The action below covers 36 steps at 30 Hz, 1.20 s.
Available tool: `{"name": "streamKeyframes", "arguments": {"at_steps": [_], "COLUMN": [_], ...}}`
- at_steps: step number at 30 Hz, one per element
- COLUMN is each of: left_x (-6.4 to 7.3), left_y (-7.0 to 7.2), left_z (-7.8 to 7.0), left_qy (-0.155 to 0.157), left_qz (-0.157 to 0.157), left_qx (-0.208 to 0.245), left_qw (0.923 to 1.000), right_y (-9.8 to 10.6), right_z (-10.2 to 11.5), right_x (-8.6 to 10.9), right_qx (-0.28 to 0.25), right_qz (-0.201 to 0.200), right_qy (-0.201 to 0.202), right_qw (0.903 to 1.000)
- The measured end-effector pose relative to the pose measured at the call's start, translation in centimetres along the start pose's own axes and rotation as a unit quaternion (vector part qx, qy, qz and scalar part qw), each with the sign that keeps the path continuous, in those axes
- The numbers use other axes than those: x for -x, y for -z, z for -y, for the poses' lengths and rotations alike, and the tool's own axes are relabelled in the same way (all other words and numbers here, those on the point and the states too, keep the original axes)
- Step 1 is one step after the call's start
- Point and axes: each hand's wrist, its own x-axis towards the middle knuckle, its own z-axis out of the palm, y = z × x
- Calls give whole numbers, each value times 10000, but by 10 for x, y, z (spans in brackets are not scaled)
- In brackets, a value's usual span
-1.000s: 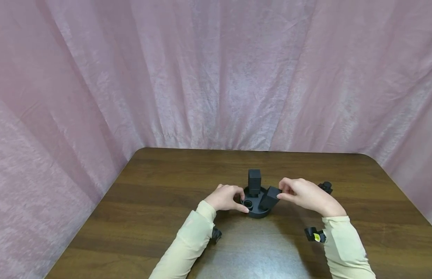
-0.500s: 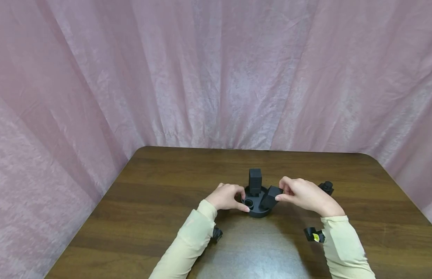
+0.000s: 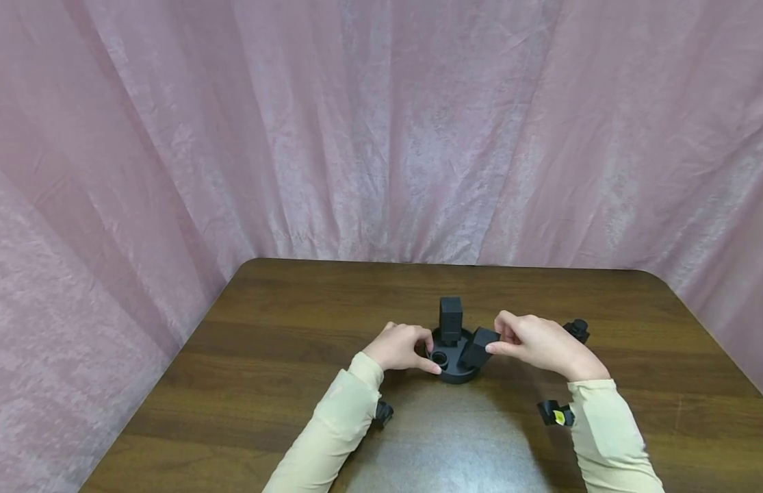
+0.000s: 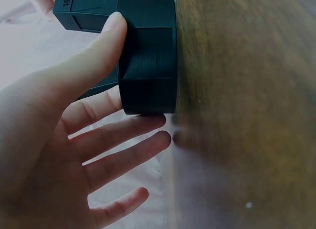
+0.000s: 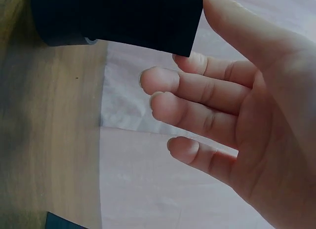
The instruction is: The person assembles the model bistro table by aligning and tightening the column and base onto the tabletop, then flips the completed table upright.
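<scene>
A round black base (image 3: 460, 377) with a raised rim stands on the table, a round socket (image 3: 439, 359) open at its left. One rectangular black block (image 3: 451, 319) rises upright from the back of the base. A second black block (image 3: 478, 348) leans outward to the right, its lower end inside the rim. My left hand (image 3: 398, 348) holds the base's left side between thumb and index finger; in the left wrist view its other fingers are spread below the base wall (image 4: 148, 56). My right hand (image 3: 535, 344) pinches the leaning block's upper end (image 5: 173, 21) with thumb and fingertips.
The brown wooden table (image 3: 282, 301) ends at a pink curtain (image 3: 381, 137). Beyond my right hand is a small black object (image 3: 577, 331). Dark devices (image 3: 383, 415) show beside both forearms.
</scene>
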Motion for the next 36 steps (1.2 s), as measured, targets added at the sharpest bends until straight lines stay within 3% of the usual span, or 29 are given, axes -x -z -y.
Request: {"name": "streamKeyframes", "arguments": {"at_steps": [7,15,21,24,31,36], "left_x": [-1,-1,-3,-3,0,2], "left_y": [2,1,1,2,9,13], "left_z": [-2,1,7,11,14,12], "left_qy": [122,3,-24,0,-167,-259], "left_qz": [-36,78,233,289,338,446], "left_qx": [63,70,360,480,622,836], "left_qw": [9999,9999,9991,9984,9974,9952], "right_y": [8,29,41,41,29,16], "right_z": [-4,-28,-51,-63,-90,-102], "right_x": [3,20,40,48,62,63], "right_qx": [-39,-91,-395,-586,-926,-967], "right_qz": [74,-657,-729,-644,367,448], "right_qy": [-174,-657,-930,-908,-1437,-1623], "right_qw": [9998,9956,9922,9921,9846,9810]}}
